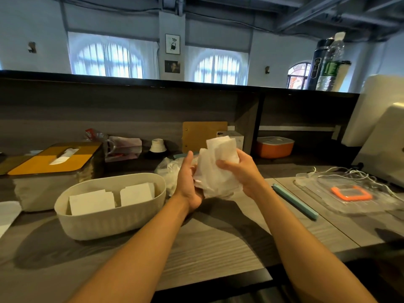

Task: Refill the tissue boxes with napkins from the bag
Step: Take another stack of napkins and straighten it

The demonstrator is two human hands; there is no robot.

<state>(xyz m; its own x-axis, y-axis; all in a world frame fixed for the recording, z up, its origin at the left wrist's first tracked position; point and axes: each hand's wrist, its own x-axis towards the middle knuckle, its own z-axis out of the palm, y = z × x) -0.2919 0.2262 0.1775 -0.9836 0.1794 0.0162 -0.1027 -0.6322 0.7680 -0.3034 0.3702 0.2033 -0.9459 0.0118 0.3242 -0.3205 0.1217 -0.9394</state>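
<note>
Above the desk I hold a clear plastic bag (215, 182) with a stack of white napkins (222, 147) sticking out of its top. My left hand (189, 180) cups the bag from below and from the left. My right hand (240, 169) grips the napkin stack through the bag on its right side. A lidless cream tissue box (109, 224) stands at the left with two piles of white napkins (91, 202) inside. Behind it stands a second tissue box (43, 184) closed with a yellow lid (41, 162), a tissue poking out of its slot.
Crumpled clear plastic (166, 171) lies behind the bag. A teal stick (295, 201) and a clear tray (341, 193) with an orange ring and white cables lie at the right. An orange container (274, 146) sits on the back shelf. White equipment (380, 132) stands far right.
</note>
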